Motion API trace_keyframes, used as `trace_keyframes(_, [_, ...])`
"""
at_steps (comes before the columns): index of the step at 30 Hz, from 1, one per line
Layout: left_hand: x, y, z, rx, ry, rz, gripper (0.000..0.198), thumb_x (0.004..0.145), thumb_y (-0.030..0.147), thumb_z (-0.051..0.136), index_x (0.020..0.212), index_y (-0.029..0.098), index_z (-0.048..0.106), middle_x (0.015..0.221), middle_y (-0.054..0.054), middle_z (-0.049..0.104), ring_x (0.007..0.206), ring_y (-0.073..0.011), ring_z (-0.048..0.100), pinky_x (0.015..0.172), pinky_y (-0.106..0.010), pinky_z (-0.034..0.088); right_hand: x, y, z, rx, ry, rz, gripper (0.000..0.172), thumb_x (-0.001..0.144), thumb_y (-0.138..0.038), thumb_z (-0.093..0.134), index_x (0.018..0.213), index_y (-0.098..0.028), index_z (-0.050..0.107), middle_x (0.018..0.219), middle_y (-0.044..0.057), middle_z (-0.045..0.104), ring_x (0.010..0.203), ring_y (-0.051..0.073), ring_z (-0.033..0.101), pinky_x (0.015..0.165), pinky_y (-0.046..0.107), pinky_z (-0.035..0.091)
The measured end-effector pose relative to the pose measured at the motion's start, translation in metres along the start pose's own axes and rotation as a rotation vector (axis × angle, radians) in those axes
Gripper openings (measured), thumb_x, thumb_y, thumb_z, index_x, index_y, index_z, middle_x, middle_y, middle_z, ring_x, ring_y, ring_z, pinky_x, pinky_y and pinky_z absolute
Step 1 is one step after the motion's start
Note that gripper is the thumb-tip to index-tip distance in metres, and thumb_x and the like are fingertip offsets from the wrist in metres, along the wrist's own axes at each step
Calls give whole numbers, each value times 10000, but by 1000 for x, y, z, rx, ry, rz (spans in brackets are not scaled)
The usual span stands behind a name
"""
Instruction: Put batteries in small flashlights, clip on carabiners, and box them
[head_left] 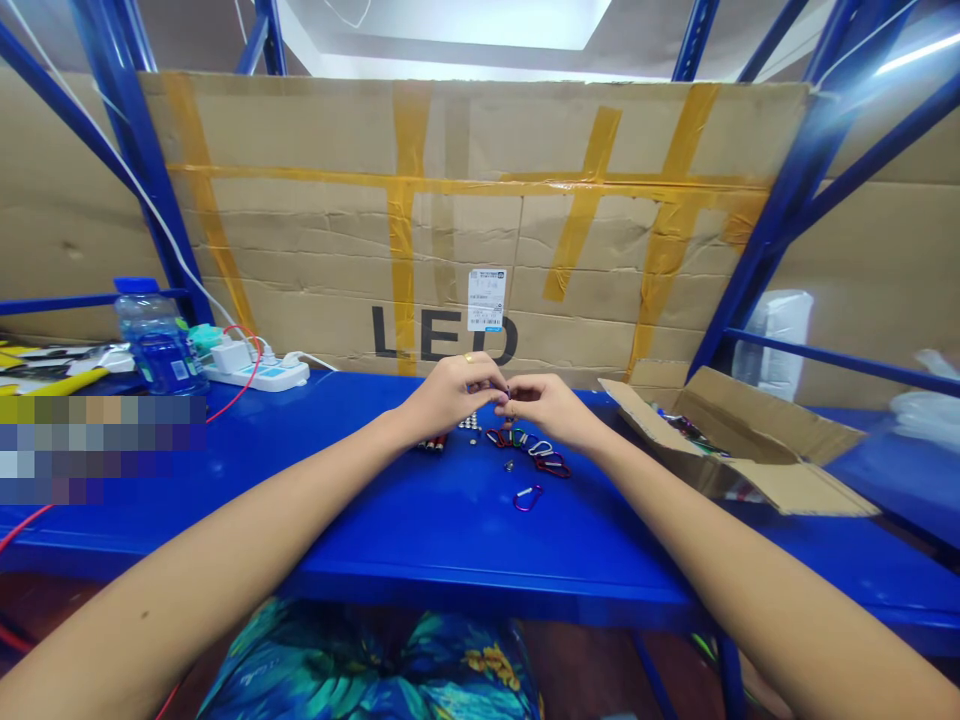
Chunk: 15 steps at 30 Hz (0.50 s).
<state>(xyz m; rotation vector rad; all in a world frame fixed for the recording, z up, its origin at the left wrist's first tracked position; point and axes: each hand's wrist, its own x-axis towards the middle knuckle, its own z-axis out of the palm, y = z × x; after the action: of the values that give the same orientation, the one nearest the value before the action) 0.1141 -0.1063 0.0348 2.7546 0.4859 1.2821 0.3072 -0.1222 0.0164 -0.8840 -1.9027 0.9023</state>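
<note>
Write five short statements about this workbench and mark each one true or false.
1. Left hand and right hand meet above the table, pinching a small item. True.
2. One purple carabiner lies apart from the others, nearer the person. True.
3. The water bottle stands at the table's right end. False: it stands at the left, near the power strip.
4. The cardboard box is taped shut. False: its flaps are open.
5. The cardboard sheet behind reads "LED". True.
</note>
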Motion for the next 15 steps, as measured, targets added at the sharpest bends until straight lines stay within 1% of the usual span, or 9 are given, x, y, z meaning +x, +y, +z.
trace_keyframes(4, [-2, 5, 0, 31, -8, 35, 86, 862, 200, 588, 868, 157, 662, 845, -49, 652, 764, -129, 596, 717, -283, 488, 4, 6, -3, -38, 36, -61, 183, 664, -274, 749, 802, -160, 708, 792, 21, 673, 775, 168, 610, 772, 348, 488])
trace_keyframes(7, [-2, 8, -3, 73, 23, 11, 110, 867, 170, 533, 908, 157, 635, 824, -38, 653, 741, -124, 580, 699, -274, 479, 5, 8, -5, -70, 58, -113, 132, 667, -259, 730, 767, -175, 719, 859, 37, 676, 843, 183, 611, 825, 368, 488])
trace_keyframes(9, [-2, 4, -4, 131, 23, -13, 135, 868, 147, 503, 910, 155, 631, 838, -43, 666, 754, -129, 584, 716, -277, 474, 4, 8, -5, -90, 47, -136, 96, 679, -238, 713, 758, -184, 724, 879, 43, 675, 875, 187, 613, 852, 373, 486])
trace_keyframes(11, [-3, -5, -4, 215, -45, -40, 162, 865, 133, 493, 919, 149, 645, 876, -57, 681, 794, -145, 598, 748, -288, 469, 4, 8, -6, -116, 32, -145, 88, 689, -228, 704, 764, -190, 729, 894, 47, 674, 897, 188, 613, 869, 377, 483])
trace_keyframes(13, [-5, -16, -3, 307, -183, -64, 197, 863, 125, 492, 947, 149, 668, 905, -69, 690, 846, -170, 608, 776, -305, 459, 3, 7, -6, -130, 17, -139, 95, 700, -235, 699, 777, -191, 732, 908, 47, 670, 897, 186, 614, 874, 379, 485])
trace_keyframes(15, [-9, -26, 0, 384, -336, -57, 221, 861, 116, 497, 958, 154, 692, 911, -76, 695, 866, -186, 606, 786, -315, 445, 3, 7, -7, -142, 8, -132, 106, 705, -240, 698, 791, -190, 734, 911, 46, 666, 884, 183, 616, 871, 379, 489])
